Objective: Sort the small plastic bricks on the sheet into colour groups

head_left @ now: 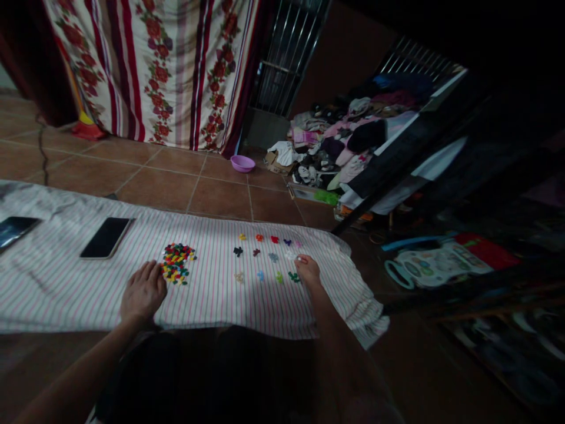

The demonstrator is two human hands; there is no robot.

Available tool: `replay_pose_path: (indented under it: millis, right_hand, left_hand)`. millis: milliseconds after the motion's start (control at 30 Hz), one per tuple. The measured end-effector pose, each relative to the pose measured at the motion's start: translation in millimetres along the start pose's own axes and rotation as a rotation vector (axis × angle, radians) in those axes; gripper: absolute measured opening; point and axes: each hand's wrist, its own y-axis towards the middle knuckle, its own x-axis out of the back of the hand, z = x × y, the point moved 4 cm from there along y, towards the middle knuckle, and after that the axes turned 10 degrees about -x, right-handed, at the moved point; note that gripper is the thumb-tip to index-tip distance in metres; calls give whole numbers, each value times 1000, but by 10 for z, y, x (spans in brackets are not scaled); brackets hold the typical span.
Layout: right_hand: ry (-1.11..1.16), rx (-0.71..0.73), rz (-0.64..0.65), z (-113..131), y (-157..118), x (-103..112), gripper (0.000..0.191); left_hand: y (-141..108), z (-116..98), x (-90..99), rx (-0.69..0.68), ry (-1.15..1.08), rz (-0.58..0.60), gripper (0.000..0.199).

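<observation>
My left hand (143,288) lies palm down on the striped cloth (212,294), fingers stretched out. Its fingertips reach the left edge of a mixed pile of small coloured pieces (177,262) in red, yellow, green and black. Over on the right, my right hand (309,270) is closed in a pinch, with a small white piece (301,258) showing at the fingertips. Just left of them sits a cluster of white pieces (290,255). Dark green pieces (293,276) lie below, pink pieces (298,243) above. Grey pieces (273,257) and other single-colour groups form rows.
A dark-screened phone (107,238) lies left of the pile, with another dark device (16,229) at the far left. Beyond the cloth, a purple basin (242,164) stands on the tiled floor, near heaped clothes (335,135). A dark slanting pole (375,200) rises at right.
</observation>
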Motion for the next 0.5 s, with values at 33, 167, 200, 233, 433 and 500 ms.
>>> replay_pose_path:
  millis: [33,167,200,233,433,500]
  right_hand:
    - [6,-27,2,-3,26,-14,35]
    - [26,-99,19,13,73,-48,37]
    - [31,-103,25,24,71,-49,37]
    - [36,-103,31,38,65,-47,37]
    - [21,-75,56,156,-4,12,29]
    - [7,-61,66,231,-54,-1,28]
  left_hand:
    - [-1,2,-1,5,6,-1,42]
    - [-4,1,-6,4,28,-6,42]
    - [-4,0,-8,1,24,-5,42]
    - [-4,0,-10,-1,18,-6,43]
    - [1,-13,8,10,11,-7,44]
    - [9,-24,22,16,8,2,43]
